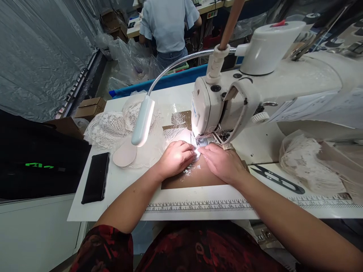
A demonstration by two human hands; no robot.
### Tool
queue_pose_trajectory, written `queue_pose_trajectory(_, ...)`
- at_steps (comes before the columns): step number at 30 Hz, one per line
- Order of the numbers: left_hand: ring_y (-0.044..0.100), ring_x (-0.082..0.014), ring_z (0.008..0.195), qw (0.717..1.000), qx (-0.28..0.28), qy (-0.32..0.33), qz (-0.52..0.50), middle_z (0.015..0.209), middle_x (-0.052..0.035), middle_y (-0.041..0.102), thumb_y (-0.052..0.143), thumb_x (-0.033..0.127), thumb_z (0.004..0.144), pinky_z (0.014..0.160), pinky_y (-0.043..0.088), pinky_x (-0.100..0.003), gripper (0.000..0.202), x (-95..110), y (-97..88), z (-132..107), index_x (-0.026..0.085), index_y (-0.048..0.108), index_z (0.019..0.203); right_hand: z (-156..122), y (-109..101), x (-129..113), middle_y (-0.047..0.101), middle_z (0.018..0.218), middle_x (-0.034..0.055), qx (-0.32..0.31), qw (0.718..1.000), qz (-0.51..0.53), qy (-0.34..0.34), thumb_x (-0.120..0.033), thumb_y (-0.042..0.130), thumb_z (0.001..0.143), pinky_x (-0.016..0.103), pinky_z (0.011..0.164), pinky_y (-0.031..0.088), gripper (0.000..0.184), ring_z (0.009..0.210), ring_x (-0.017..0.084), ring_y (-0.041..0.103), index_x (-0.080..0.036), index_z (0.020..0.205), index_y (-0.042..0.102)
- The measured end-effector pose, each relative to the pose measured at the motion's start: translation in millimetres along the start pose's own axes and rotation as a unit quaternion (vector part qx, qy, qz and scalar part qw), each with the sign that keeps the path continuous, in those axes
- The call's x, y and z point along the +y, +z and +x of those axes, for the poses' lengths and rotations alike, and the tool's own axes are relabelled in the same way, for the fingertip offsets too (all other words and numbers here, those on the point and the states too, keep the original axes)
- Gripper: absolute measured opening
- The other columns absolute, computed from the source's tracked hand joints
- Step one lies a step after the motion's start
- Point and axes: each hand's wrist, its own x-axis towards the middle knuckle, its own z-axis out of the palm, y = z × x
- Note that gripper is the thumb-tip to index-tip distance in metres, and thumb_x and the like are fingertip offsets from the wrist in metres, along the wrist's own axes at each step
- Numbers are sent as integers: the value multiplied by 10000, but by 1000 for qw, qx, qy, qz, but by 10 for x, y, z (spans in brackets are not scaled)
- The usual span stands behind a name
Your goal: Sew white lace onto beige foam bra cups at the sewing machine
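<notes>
At the sewing machine (204, 107), both hands meet just in front of the brightly lit needle area. My left hand (177, 158) has its fingers pressed together on a small piece of white fabric (195, 155). From the other side, my right hand (222, 162) pinches the same fabric, its fingertips close to the presser foot. Glare and the fingers hide the fabric's exact edges. Pale lace (177, 133) lies flat beyond my left hand. Beneath both hands is a brown plate (181, 182) on the machine bed.
A lamp (143, 122) hangs over lace cups (107, 128) at left, near an oval pad (124, 153) and a phone (96, 177). Thread snips (279, 179) and bundled lace (312, 162) lie right. A ruler strip (198, 206) lines the front edge. Another person (170, 26) sits beyond.
</notes>
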Motion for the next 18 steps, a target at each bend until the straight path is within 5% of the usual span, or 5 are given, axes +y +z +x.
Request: queue_pose_trajectory(18, 539, -223, 1053, 999, -32, 31, -4, 1151, -104, 634, 458, 364, 927, 907, 436, -398, 304, 2, -63, -15, 186, 646, 1088, -25, 69, 65, 658, 875, 55, 35, 999, 1, -42, -150, 393, 877, 282, 606, 300, 364, 725, 159, 539, -208, 1060, 702)
